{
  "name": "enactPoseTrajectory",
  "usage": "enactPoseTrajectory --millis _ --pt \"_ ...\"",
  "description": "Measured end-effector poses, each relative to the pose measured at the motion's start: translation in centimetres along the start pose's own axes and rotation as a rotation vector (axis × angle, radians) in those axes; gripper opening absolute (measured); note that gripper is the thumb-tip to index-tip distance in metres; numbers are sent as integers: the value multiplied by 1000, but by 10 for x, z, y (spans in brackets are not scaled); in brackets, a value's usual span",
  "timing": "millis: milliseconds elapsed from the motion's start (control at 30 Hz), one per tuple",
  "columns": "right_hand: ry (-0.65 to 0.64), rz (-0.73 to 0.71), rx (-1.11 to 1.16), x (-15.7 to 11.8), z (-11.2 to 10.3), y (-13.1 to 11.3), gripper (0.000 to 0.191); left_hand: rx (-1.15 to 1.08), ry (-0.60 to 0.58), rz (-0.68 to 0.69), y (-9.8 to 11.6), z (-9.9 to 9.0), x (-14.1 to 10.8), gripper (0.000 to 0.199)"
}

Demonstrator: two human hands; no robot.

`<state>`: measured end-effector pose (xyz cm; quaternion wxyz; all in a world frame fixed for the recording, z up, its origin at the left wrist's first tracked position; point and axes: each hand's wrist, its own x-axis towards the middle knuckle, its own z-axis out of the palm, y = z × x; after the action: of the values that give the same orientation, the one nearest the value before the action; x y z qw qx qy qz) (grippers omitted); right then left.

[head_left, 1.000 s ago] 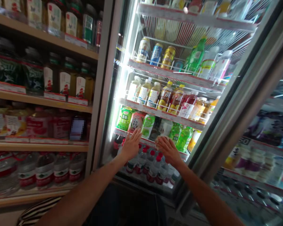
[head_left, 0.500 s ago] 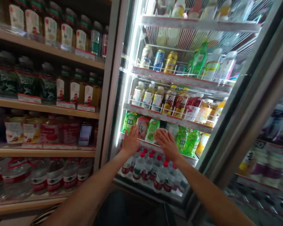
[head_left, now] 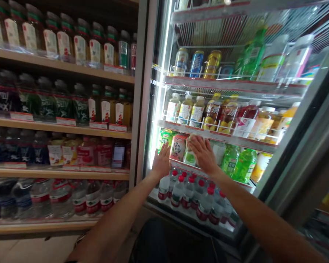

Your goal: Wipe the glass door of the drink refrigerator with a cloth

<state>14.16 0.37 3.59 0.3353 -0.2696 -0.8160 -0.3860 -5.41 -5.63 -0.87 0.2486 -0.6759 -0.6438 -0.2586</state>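
Observation:
My left hand (head_left: 161,160) is raised in front of the lit drinks fridge, fingers stretched out and holding nothing I can see. It is nearest to a green bottle (head_left: 166,138) and a red-labelled bottle (head_left: 178,147) on the lower shelf. To the right, my right hand (head_left: 204,153) reaches forward with its fingers stretched out. It partly covers another green-labelled bottle (head_left: 190,157) and the shelf behind. Whether either palm touches anything is hidden from this side. More green bottles (head_left: 230,160) stand right of my right hand.
Red-capped water bottles (head_left: 205,205) fill the fridge bottom. Above are rows of tea and juice bottles (head_left: 212,111), then cans (head_left: 197,64). Wooden shelves (head_left: 57,126) with drinks stand left. A metal frame (head_left: 279,190) slopes along the fridge's right side.
The view has shifted, so the fridge and shelves appear farther right. My right hand is higher, now overlapping the green-labelled bottle beside the red one. Both hands keep their fingers stretched out.

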Motion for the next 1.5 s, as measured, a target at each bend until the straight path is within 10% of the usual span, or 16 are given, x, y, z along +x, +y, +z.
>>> enactPoseTrajectory --millis 133,333,533,767,967,1200,1367,1500 --pt "63 134 -28 25 0 -2 50 51 23 21 -10 6 -3 63" --pt "-23 -223 -9 -4 26 -34 46 75 23 -26 -46 8 -8 61" --pt "147 30 -47 58 26 -25 46 107 46 28 -70 8 -7 59" --pt "52 -331 20 36 46 -60 38 154 101 -20 -102 -5 -1 58" --pt "124 -63 58 108 46 -66 41 186 114 -32 -119 -23 9 59" --pt "90 -280 181 84 86 -126 28 233 109 -41 -145 -34 1 58" --pt "97 -181 187 110 94 -135 33 263 123 -18 -154 -38 6 57" --pt "47 -235 205 75 99 -142 35 261 120 13 -150 -31 6 56"
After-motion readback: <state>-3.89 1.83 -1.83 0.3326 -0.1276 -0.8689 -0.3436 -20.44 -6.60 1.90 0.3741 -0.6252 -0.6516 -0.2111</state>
